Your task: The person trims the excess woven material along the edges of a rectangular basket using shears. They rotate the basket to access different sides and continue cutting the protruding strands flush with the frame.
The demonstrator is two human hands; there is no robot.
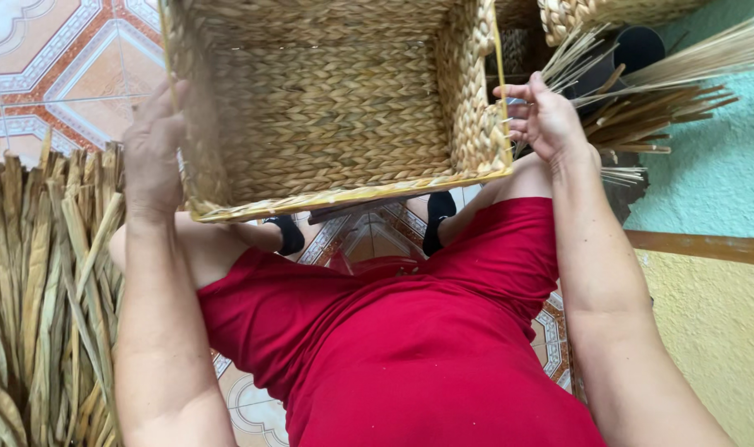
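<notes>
A rectangular woven straw basket (327, 108) rests on my knees with its open side facing me. My left hand (151, 153) grips its left wall from outside, fingers curled over the rim. At the basket's right rim, my right hand (544, 120) rests against the outer wall, its fingers spread and pinching thin strands or a wire; what exactly it holds is too small to tell. I am seated and wearing red clothes (393, 348).
A heap of dried flat leaves (37, 290) lies at my left. Bundles of thin straw stalks (658, 91) lie at the upper right beside another woven basket (592, 16). Patterned floor tiles (62, 66) show at the upper left, a green and yellow wall (708, 248) at right.
</notes>
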